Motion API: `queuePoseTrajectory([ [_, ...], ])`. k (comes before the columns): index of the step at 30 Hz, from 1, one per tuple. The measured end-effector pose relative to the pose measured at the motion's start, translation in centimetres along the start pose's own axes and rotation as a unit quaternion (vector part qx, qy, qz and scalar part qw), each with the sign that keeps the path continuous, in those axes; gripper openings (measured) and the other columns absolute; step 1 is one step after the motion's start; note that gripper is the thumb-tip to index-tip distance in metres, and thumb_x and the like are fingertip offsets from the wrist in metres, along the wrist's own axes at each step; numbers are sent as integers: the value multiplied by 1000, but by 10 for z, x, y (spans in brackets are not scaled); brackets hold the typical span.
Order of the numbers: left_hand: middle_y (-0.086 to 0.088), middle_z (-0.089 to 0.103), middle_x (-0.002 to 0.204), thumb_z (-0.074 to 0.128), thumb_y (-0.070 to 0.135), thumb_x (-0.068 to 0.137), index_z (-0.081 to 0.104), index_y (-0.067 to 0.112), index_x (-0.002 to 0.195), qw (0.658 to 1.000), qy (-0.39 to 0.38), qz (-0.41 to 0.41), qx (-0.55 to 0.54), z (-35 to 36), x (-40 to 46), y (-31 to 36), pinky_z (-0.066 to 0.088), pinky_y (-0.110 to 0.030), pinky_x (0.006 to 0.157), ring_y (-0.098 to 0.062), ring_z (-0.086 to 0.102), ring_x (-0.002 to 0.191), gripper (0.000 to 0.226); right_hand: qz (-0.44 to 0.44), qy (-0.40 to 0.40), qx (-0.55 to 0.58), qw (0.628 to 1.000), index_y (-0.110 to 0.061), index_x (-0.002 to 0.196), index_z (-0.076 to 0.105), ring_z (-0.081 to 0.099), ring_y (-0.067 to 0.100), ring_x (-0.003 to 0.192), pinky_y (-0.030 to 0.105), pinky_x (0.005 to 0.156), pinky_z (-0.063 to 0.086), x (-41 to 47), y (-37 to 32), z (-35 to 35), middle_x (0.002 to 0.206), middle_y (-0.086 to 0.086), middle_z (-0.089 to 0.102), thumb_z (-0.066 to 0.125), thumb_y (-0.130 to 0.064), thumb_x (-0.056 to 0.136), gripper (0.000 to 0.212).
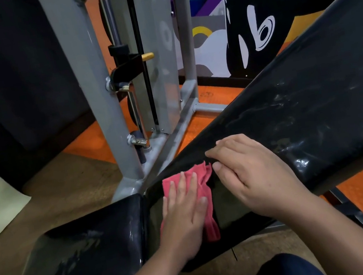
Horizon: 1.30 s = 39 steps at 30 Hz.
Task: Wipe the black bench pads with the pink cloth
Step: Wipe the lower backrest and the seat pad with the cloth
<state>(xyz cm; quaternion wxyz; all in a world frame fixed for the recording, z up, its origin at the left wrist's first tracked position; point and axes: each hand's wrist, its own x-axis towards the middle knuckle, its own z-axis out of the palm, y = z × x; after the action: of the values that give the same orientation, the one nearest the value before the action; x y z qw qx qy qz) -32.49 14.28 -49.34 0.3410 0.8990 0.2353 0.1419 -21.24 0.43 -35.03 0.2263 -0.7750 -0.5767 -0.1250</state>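
Pressing the pink cloth (202,190) flat with the left hand (185,211), fingers straight, onto the low end of the inclined back pad (314,103) at 6 o'clock, right hand (251,173) resting loosely curled at 3 o'clock of it, seat pad (85,244) at 8 o'clock; mural (260,28) lettering unreadable.

grey machine frame (109,115), orange floor mat (95,142), painted wall mural (249,6)

Left hand (185,211) flat, fingers (192,183) straight, pressing on pink cloth (204,188). Right hand (251,173) just right of cloth, fingers loosely bent, resting.
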Motion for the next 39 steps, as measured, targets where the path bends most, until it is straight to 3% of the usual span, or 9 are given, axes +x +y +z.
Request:
queuePoseTrajectory([
  [5, 23, -13, 164, -5, 77, 84, -12, 58, 147, 996, 21, -84, 5, -3, 15, -3, -2, -45, 124, -8, -16, 152, 67, -6, 14, 7, 1000, -12, 120, 68, 55, 19, 119, 33, 101, 44, 3, 1, 1, 110, -5, 69, 40, -33, 102, 40],
  [9, 29, -18, 161, -3, 81, 83, -10, 60, 149, 1000, 0, -27, -7, 3, -15, 1, -10, -41, 123, -2, -25, 148, 70, -6, 2, 5, 1000, -13, 123, 68, 53, 18, 124, 35, 103, 44, 0, 0, 1, 114, -6, 69, 39, -35, 102, 42],
  [13, 25, -16, 163, -3, 80, 84, -14, 63, 145, 999, 16, -51, 9, -3, 1, -4, -3, -47, 123, -8, -19, 151, 64, -7, 4, 1, 1000, -12, 122, 68, 54, 19, 122, 37, 102, 46, 2, 2, 1, 113, -4, 69, 39, -34, 102, 42],
  [17, 31, -19, 160, 4, 77, 88, -10, 64, 146, 1000, -1, -22, -5, 1, -13, 1, -9, -44, 123, -4, -25, 148, 62, -7, 1, -1, 1000, -13, 124, 68, 53, 18, 124, 35, 104, 44, 0, 1, 1, 115, -5, 69, 39, -34, 102, 42],
  [22, 25, -15, 163, -7, 83, 81, -22, 73, 133, 998, 19, -63, 3, -3, -2, -4, -2, -49, 123, -6, -18, 151, 56, -3, -5, 0, 1000, -13, 124, 68, 54, 19, 123, 39, 101, 47, 2, 2, 1, 114, -5, 69, 37, -36, 102, 44],
  [27, 30, -18, 161, 2, 79, 86, -9, 62, 148, 1000, 1, -29, 12, 1, -24, -9, -7, -45, 123, -3, -24, 149, 65, -9, -11, -6, 1000, -14, 123, 68, 54, 18, 123, 39, 101, 46, -1, 1, 1, 113, -6, 69, 37, -36, 102, 44],
  [32, 26, -16, 162, -3, 77, 87, -21, 72, 135, 997, 28, -72, -1, -1, -13, 3, -5, -45, 124, -6, -20, 151, 51, -5, -13, -7, 1000, -14, 123, 68, 54, 17, 120, 39, 99, 47, 2, -1, 0, 113, -7, 69, 38, -36, 102, 43],
  [36, 29, -26, 159, -1, 73, 91, -17, 59, 147, 999, 6, -44, 31, 4, -40, 0, -11, -44, 123, -1, -31, 145, 60, -14, -18, -17, 1000, -14, 122, 69, 55, 18, 120, 38, 100, 47, 0, -1, 0, 113, -5, 69, 37, -36, 102, 44],
  [39, 25, -16, 163, -5, 80, 85, -16, 68, 141, 996, 31, -81, 11, 1, -22, -12, -1, -49, 124, -7, -19, 151, 59, -11, -14, -11, 1000, -13, 122, 69, 55, 19, 120, 40, 99, 47, 3, -1, -1, 113, -4, 70, 37, -36, 101, 45],
])
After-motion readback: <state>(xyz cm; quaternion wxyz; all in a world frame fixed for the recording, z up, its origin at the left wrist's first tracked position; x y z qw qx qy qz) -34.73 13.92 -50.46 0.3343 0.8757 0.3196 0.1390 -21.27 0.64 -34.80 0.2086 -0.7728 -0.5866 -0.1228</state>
